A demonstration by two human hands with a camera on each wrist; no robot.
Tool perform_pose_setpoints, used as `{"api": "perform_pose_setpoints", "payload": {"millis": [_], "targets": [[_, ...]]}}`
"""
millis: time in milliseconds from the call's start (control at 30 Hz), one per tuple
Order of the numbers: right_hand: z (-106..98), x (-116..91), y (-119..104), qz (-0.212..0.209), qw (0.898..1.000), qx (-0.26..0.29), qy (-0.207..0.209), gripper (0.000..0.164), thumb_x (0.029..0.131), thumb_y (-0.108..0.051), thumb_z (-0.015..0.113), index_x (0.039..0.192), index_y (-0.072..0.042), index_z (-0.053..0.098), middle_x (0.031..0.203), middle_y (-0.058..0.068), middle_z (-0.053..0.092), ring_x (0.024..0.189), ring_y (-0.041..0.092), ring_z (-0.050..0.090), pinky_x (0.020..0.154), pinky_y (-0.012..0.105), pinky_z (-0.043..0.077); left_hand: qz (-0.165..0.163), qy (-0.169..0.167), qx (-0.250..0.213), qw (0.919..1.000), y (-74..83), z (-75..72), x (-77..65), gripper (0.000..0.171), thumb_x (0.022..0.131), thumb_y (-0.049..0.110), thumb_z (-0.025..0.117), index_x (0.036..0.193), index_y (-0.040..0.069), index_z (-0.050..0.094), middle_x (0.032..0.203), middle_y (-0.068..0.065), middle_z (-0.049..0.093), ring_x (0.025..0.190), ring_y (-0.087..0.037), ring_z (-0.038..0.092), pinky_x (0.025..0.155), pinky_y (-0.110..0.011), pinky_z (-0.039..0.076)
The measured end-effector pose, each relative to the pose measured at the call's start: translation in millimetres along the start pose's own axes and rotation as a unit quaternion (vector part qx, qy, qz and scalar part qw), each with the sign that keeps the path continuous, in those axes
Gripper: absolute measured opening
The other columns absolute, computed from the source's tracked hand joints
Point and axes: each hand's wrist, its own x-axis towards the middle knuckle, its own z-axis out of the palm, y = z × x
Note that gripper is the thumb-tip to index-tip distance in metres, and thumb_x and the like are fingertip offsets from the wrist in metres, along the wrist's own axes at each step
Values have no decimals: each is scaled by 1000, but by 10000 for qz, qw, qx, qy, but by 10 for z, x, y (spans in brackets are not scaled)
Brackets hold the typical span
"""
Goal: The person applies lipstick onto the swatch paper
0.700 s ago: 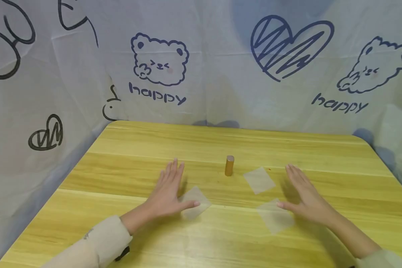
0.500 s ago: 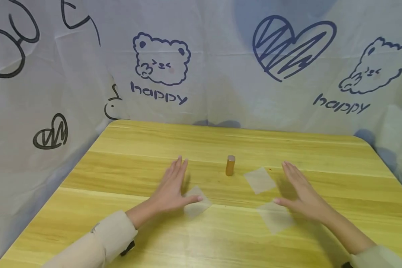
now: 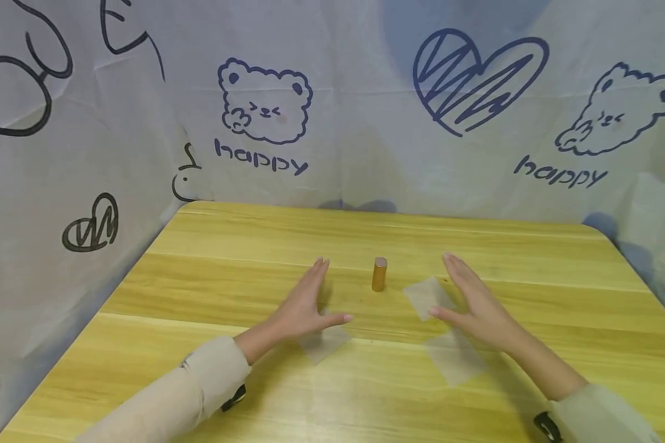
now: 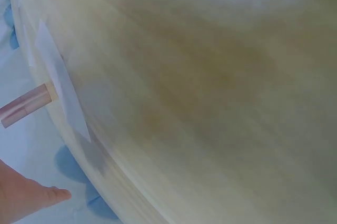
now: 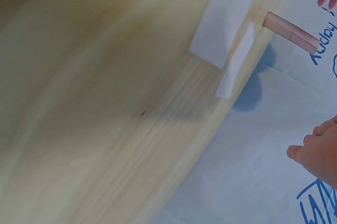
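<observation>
A small gold tube (image 3: 379,274), shaped like a lipstick, stands upright on the wooden table. In the wrist views this tube (image 4: 27,105) (image 5: 291,32) looks pinkish, with a seam across it. My left hand (image 3: 299,312) is to its left, fingers straight and thumb held out, over a thin whitish square sheet (image 3: 322,346). On the other side, my right hand (image 3: 479,312) mirrors that pose, its thumb overlapping a second square sheet (image 3: 427,295). A third sheet (image 3: 453,360) lies below that hand. Neither hand holds anything.
The wooden table (image 3: 366,394) has rounded far corners. White cloth (image 3: 360,147) with drawn bears, hearts and "happy" lettering hangs behind and to the left. Dark bands (image 3: 234,399) show at the sleeve cuffs.
Both hands have moved inward toward the tube, the left going right and the right going left. The tube and sheets stay put.
</observation>
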Motion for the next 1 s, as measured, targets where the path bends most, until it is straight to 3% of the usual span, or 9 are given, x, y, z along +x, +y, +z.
{"api": "perform_pose_setpoints", "payload": {"millis": [367, 567, 1000], "targets": [[66, 207, -82, 179, 9995, 230, 108, 85, 85, -32, 67, 148, -4, 17, 153, 20, 15, 140, 42, 16, 109, 61, 21, 12, 260, -498, 9984, 39, 208, 191, 95, 78, 39, 73, 146, 0, 19, 152, -20, 21, 140, -35, 21, 114, -49, 22], [114, 328, -124, 242, 9989, 386, 95, 83, 84, -33, 68, 146, -2, 22, 152, 20, 20, 138, 41, 22, 110, 57, 25, -38, 289, -473, 9985, 59, 296, 289, 91, 78, 38, 73, 144, -1, 25, 150, -20, 27, 138, -35, 26, 113, -49, 25], [313, 606, -179, -41, 9978, 557, 358, 68, 81, -20, 72, 136, 4, 41, 139, 23, 42, 128, 42, 41, 104, 53, 36, -172, 642, -1066, 9921, 121, 455, 505, 75, 78, 30, 75, 136, -2, 40, 137, -21, 44, 124, -36, 45, 103, -47, 41]]}}
